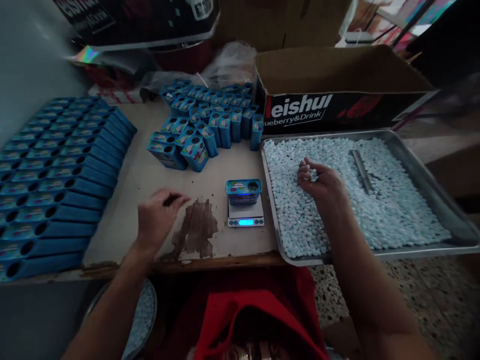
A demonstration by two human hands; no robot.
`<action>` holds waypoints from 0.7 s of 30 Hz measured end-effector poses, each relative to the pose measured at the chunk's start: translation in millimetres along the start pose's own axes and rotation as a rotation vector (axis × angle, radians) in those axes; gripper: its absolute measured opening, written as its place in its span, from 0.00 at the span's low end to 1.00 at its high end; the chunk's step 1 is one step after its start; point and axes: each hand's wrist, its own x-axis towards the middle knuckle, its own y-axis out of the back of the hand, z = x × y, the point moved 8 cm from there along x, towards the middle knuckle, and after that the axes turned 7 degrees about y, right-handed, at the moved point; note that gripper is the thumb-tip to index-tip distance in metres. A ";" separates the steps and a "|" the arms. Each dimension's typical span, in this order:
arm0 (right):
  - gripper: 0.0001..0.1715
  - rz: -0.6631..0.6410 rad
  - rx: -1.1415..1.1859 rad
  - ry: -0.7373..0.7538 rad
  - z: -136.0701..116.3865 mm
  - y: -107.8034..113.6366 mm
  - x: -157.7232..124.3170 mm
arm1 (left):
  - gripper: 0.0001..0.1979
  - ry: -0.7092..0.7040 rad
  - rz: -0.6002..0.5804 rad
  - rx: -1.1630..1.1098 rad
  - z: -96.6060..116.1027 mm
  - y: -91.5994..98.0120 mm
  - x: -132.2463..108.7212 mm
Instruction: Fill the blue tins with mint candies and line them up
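My right hand [318,182] hovers over a metal tray [423,170] heaped with small pale blue candies [393,210], its fingers curled around a few of them. A small blue tin [243,191] sits on a little digital scale [246,215] just left of the tray. My left hand [159,217] rests above the table [150,175] left of the scale, fingers loosely bent and slightly blurred, nothing visible in it.
Rows of blue tins [56,170] lie stacked at the left. A cluster of upright blue tins [210,120] stands at the back centre. A printed cardboard box [337,100] sits behind the tray. A metal bar [362,170] lies on the candies. A bowl of candies [142,315] sits below the table edge.
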 end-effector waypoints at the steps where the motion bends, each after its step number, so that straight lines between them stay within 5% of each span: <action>1: 0.14 -0.034 -0.009 -0.016 2.2 -3.3 -1.0 | 0.08 -0.051 0.053 -0.059 27.2 5.3 10.9; 5: 0.10 -0.180 -0.036 -0.141 16.5 -17.0 -11.3 | 0.11 -0.347 0.101 -0.452 154.1 12.7 49.4; 8: 0.10 -0.173 -0.057 -0.172 20.6 -15.3 -15.3 | 0.15 -0.440 0.181 -0.654 195.8 23.8 58.7; 10: 0.11 -0.122 -0.053 -0.131 15.8 -8.4 -13.1 | 0.12 -0.379 0.284 -0.602 182.4 32.7 55.8; 15: 0.10 -0.055 0.011 0.064 -16.3 8.8 -1.8 | 0.14 -0.097 0.371 -0.412 88.9 40.8 33.5; 19: 0.12 -0.099 0.006 0.108 -29.9 4.9 -4.1 | 0.12 -0.064 0.259 -0.352 59.2 21.3 14.8; 21: 0.12 -0.169 -0.033 0.062 -22.7 -6.7 -10.7 | 0.23 -0.097 0.119 -0.351 61.3 0.0 8.6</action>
